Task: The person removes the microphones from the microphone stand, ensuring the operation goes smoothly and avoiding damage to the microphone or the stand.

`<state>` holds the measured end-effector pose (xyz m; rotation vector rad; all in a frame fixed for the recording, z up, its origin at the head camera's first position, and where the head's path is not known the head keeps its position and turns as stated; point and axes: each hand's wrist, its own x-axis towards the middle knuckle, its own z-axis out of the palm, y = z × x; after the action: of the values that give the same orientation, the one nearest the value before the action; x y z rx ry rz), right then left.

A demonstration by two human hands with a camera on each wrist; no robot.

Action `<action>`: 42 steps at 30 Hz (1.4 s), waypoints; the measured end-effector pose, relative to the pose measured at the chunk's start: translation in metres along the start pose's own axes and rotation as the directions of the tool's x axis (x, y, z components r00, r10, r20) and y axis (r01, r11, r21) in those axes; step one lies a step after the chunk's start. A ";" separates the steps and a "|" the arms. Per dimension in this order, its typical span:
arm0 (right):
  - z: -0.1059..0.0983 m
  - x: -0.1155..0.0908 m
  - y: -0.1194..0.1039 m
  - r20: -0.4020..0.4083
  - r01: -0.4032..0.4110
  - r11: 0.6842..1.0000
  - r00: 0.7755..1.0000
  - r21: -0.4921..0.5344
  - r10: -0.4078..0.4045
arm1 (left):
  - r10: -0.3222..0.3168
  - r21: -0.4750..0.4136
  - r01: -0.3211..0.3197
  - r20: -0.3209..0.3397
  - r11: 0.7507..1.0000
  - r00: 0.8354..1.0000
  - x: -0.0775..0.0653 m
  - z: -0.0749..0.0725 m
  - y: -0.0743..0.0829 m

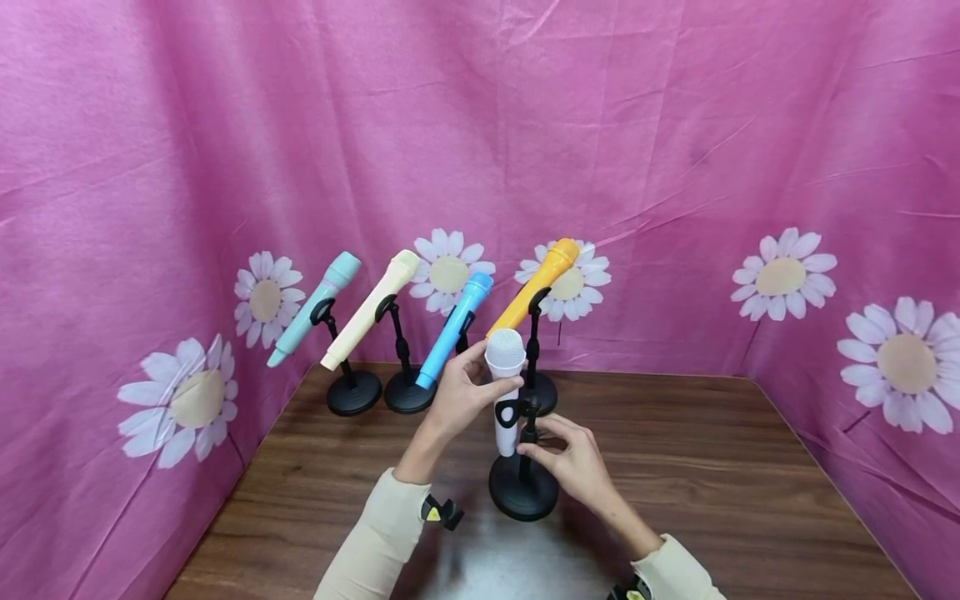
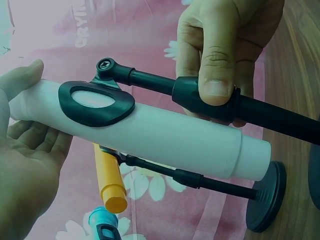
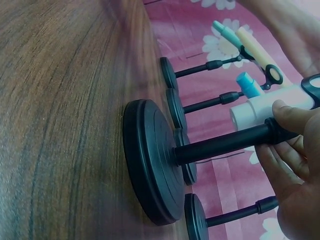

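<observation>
A white microphone (image 1: 506, 358) sits in the clip of a black desk stand (image 1: 522, 487) near the middle of the table. My left hand (image 1: 467, 396) holds the microphone just below its mesh head, thumb across the front. In the left wrist view the oval clip (image 2: 97, 104) wraps the white body. My right hand (image 1: 573, 458) pinches the stand's pole at its black collar (image 2: 207, 97), with the thumb on top. The stand's round base (image 3: 152, 162) rests on the wood in the right wrist view.
Behind stand a teal microphone (image 1: 315, 308), a cream microphone (image 1: 371, 308), a blue microphone (image 1: 455, 329) and an orange microphone (image 1: 534, 287), tilted in black stands. A pink curtain (image 1: 637, 125) with daisies surrounds the wooden table (image 1: 690, 467).
</observation>
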<state>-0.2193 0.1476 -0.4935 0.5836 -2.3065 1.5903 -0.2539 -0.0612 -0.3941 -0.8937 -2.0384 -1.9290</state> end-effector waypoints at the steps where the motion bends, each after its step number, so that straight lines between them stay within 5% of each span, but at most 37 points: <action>1: 0.000 0.000 0.000 0.000 -0.002 1.000 1.000 0.000 0.002 | 0.002 -0.001 -0.002 0.000 1.000 1.000 0.000 0.000 0.000; 20: 0.001 0.000 0.002 -0.002 -0.010 1.000 1.000 0.019 0.010 | -0.010 -0.034 0.010 -0.001 0.999 1.000 0.006 -0.001 0.007; 42: 0.001 0.000 0.003 -0.004 0.010 1.000 1.000 0.027 -0.010 | 0.060 -0.043 -0.060 -0.021 0.997 0.998 0.020 -0.002 0.019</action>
<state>-0.2212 0.1480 -0.4965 0.5972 -2.2788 1.6195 -0.2595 -0.0584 -0.3671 -0.9312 -1.9430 -1.9498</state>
